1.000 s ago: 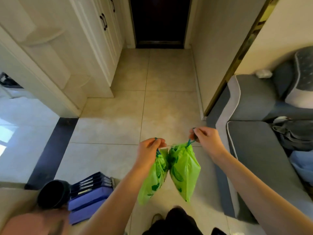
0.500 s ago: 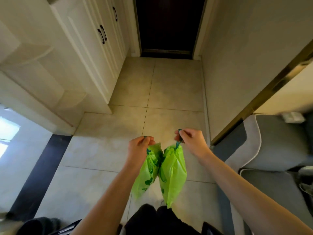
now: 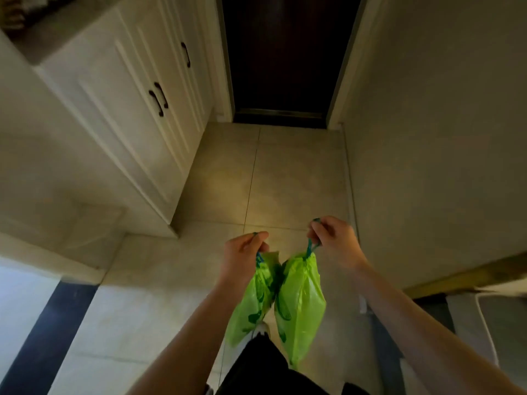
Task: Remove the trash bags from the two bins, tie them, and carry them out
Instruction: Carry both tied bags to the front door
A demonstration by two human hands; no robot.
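Both grips clenched: left hand pinching left bag drawstring, right hand right bag. Bags hang near, touching. Door now closer than second ago; I judge carry-out underway.

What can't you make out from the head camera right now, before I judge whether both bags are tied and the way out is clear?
- Left bag: its neck sits behind the left hand; no knot visible.
- Right bag: only the blue drawstring shows below the right hand; knot too small to tell.
- Bag contents: hidden by the green plastic.
- Dark door: top and handle cut off by the frame edge; open or shut unclear.
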